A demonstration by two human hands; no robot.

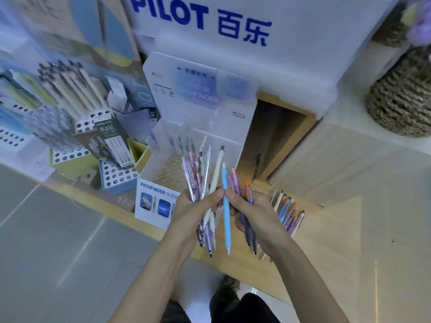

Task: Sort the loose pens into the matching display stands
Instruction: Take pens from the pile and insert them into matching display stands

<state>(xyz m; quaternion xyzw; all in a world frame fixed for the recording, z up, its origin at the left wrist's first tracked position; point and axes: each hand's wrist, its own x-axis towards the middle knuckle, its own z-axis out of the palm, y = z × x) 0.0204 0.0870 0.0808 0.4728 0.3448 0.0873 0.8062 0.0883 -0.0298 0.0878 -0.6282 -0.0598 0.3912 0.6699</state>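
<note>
Seen from above, a person's two hands meet over a wooden shelf (326, 241). The left hand (191, 210) is curled round a fanned bunch of clear, pink and cream pens (198, 180). The right hand (254, 213) grips a few purple and orange pens (247, 190) and pinches a light-blue pen (226, 220) between thumb and fingertips. More loose pens (288, 212) lie on the shelf just right of that hand.

The pens look light, stiff and smooth (probably slippery in a bunch), so each is best drawn out by its mid-barrel.

The clear Pathfinder stand (168, 173) sits directly behind the hands, with open room above its perforated tray. Holed stands (117, 177) crowd the left, a white Pilot box (233, 54) rises behind, and a wicker basket (401, 96) sits well apart at right. The shelf's front edge runs beneath the wrists.
</note>
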